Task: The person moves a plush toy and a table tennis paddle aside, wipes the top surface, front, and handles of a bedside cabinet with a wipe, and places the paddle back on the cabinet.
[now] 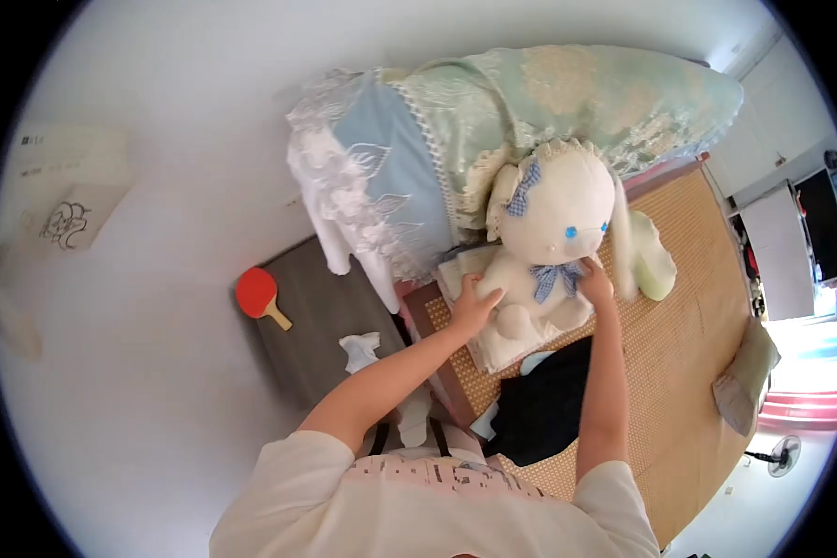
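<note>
A large cream plush bunny with blue eyes and checked bows sits upright on a folded pale cloth at the head of the bed. My left hand grips one side of its body, fingers curled against the plush. On the other side, just by the neck bow, my right hand is closed on it, fingertips partly hidden. One long ear hangs down beside my right hand. Black clothing lies on the mat below the bunny.
A headboard with a lace-trimmed green cover rises behind the bunny. On the grey bedside table lie a red table tennis paddle and a crumpled white tissue. A pillow rests across the woven mat; a fan stands beyond.
</note>
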